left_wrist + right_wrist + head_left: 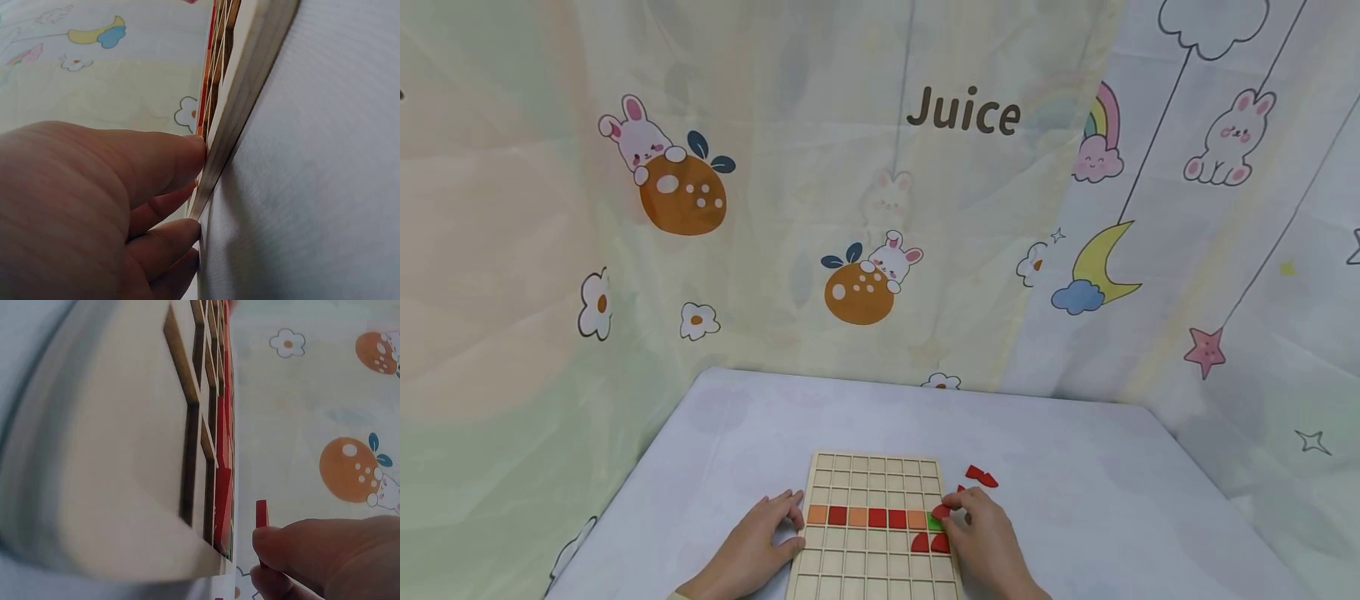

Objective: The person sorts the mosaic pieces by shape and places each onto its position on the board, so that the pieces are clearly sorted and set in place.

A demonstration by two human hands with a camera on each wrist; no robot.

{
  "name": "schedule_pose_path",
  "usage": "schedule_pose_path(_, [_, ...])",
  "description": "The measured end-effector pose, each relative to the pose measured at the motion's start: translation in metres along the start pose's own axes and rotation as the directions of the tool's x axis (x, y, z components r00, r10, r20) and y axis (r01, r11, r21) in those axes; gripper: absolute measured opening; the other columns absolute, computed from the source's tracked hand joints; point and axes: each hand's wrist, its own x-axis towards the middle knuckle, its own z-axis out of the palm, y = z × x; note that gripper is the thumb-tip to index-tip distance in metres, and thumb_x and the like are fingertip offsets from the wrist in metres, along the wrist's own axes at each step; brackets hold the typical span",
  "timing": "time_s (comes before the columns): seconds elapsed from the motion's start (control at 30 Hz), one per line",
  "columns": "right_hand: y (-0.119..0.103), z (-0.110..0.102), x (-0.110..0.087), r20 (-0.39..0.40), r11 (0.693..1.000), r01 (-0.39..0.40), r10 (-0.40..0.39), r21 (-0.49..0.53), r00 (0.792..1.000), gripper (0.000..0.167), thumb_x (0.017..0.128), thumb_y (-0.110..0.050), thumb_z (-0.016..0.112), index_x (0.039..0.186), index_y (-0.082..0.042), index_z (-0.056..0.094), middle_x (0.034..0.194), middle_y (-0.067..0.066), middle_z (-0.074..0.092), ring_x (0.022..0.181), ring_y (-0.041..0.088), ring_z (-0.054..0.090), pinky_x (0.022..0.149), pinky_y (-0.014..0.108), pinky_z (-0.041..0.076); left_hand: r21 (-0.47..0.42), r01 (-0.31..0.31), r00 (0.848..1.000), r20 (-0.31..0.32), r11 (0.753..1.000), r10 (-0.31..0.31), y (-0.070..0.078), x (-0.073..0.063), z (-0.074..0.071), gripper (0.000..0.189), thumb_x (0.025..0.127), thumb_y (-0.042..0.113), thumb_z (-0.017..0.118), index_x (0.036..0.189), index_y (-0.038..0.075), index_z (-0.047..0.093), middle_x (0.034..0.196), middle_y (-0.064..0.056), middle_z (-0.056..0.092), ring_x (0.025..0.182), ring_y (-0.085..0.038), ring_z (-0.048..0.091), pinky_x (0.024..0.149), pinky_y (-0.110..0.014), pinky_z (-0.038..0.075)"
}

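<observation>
A wooden grid board [855, 565] lies on the table with a row of square tiles across it: orange, red and, at the right end, a green tile [933, 523]. My right hand [991, 540] pinches a small red piece [940, 512] between thumb and fingers, overlapping that green tile in the head view. The right wrist view shows this red piece [261, 514] raised off the board on its edge. Just below the row sit two red rounded pieces [921, 543]. At the board's left edge, my left hand [752, 542] rests its thumb and fingertips against the wooden side.
Beyond the right hand, loose red pieces [981, 476] lie on the white-covered table [1075, 467], right of the board. A printed curtain [775, 250] with rabbits and flowers hangs behind and at both sides.
</observation>
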Motion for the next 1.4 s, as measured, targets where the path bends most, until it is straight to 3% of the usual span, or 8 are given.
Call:
schedule_pose_path(0.4, [-0.008,0.004,-0.007,0.051,0.983,0.142,-0.149,0.115,0.988,0.02,0.082,-0.012,0.077,0.101,-0.012,0.072,0.093,-0.009,0.059,0.066,0.003,0.044,0.054,0.017,0.041,0.006,-0.01,1.0,-0.01,1.0,0.01,-0.001,0.001,0.0,0.022,0.083,0.015,0.075,0.085,0.022,0.054,0.142,-0.017,0.052,0.138,-0.038,0.038,0.118,-0.057,0.017])
schedule_pose_path(0.67, [-0.016,0.007,-0.01,0.106,0.97,0.174,-0.194,0.168,0.975,0.016,0.084,-0.014,0.076,0.099,-0.015,0.072,0.096,-0.008,0.059,0.071,0.004,0.047,0.058,0.017,0.046,0.003,-0.004,1.0,-0.006,1.0,0.004,0.0,0.0,0.001,0.022,0.083,0.015,0.075,0.086,0.021,0.054,0.142,-0.017,0.052,0.139,-0.038,0.038,0.118,-0.057,0.017])
schedule_pose_path(0.97, [-0.019,0.013,-0.013,0.081,0.94,0.267,-0.289,0.215,0.954,0.017,0.083,-0.006,0.074,0.099,-0.012,0.071,0.094,-0.007,0.058,0.07,0.001,0.047,0.058,0.016,0.047,0.013,-0.013,1.0,-0.014,1.0,0.013,-0.001,0.001,0.0,0.022,0.083,0.015,0.075,0.085,0.022,0.054,0.142,-0.018,0.052,0.138,-0.038,0.039,0.118,-0.057,0.017])
schedule_pose_path(1.23, [-0.023,0.016,-0.014,0.123,0.94,0.246,-0.28,0.238,0.952,0.016,0.086,-0.011,0.073,0.101,-0.014,0.071,0.096,-0.01,0.058,0.08,0.003,0.053,0.069,0.018,0.052,0.019,-0.013,1.0,-0.013,1.0,0.013,0.0,0.0,-0.001,0.022,0.083,0.015,0.074,0.086,0.021,0.054,0.142,-0.017,0.052,0.139,-0.037,0.038,0.118,-0.056,0.018])
schedule_pose_path(1.4, [-0.025,0.019,-0.014,0.122,0.941,0.252,-0.284,0.227,0.951,0.014,0.085,-0.012,0.075,0.098,-0.015,0.072,0.091,-0.01,0.058,0.076,0.001,0.052,0.065,0.017,0.051,0.011,-0.014,1.0,-0.011,1.0,0.014,0.001,0.0,-0.001,0.021,0.083,0.015,0.074,0.086,0.021,0.054,0.143,-0.017,0.051,0.139,-0.037,0.038,0.118,-0.056,0.017])
